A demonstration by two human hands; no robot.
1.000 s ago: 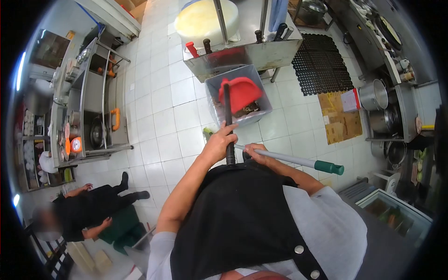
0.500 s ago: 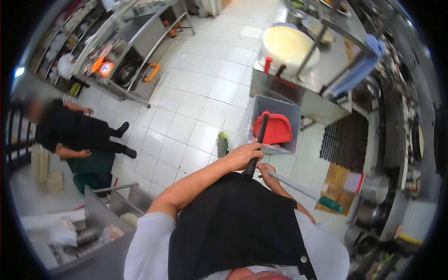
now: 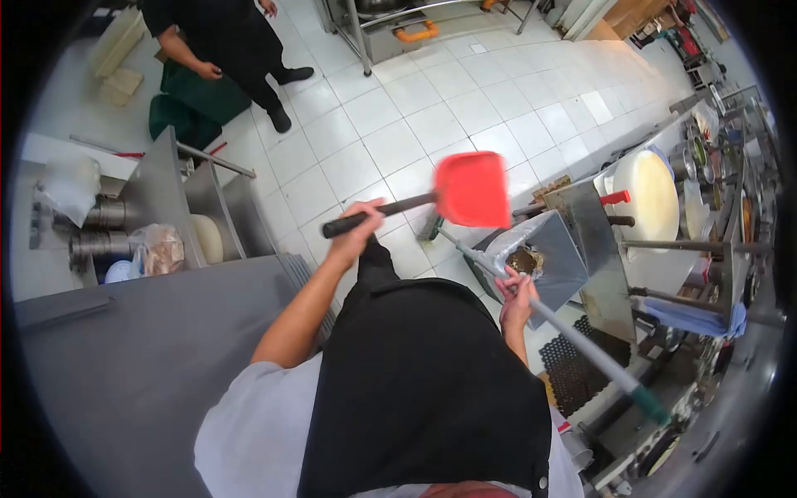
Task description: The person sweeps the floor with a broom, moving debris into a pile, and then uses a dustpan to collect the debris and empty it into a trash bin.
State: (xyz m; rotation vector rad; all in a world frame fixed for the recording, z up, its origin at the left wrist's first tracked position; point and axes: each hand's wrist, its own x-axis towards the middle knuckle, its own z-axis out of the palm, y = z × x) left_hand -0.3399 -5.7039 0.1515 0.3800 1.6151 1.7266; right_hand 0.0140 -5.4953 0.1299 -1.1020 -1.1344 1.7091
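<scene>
My left hand (image 3: pixel 359 231) is wrapped round the black handle of a red dustpan (image 3: pixel 473 191), which hangs in the air over the floor, pan pointing right. My right hand (image 3: pixel 516 299) grips the grey pole of a broom (image 3: pixel 585 344). The pole has a green end cap at lower right, and its green head (image 3: pixel 430 227) is near the floor, partly behind the dustpan. Beside the broom stands a grey bin (image 3: pixel 563 264) with a clear plastic liner. Brownish waste (image 3: pixel 525 261) shows inside it.
A person in black (image 3: pixel 224 50) stands at upper left by green bins (image 3: pixel 187 116). To my left is a steel counter (image 3: pixel 158 324). At right, a steel worktable (image 3: pixel 594 257) carries a large white tub (image 3: pixel 643 195). A black mat (image 3: pixel 585 365) lies on the floor.
The dustpan has come out of the bin and swung left in my left hand. My right hand has moved apart from the left with the broom. My view has turned.
</scene>
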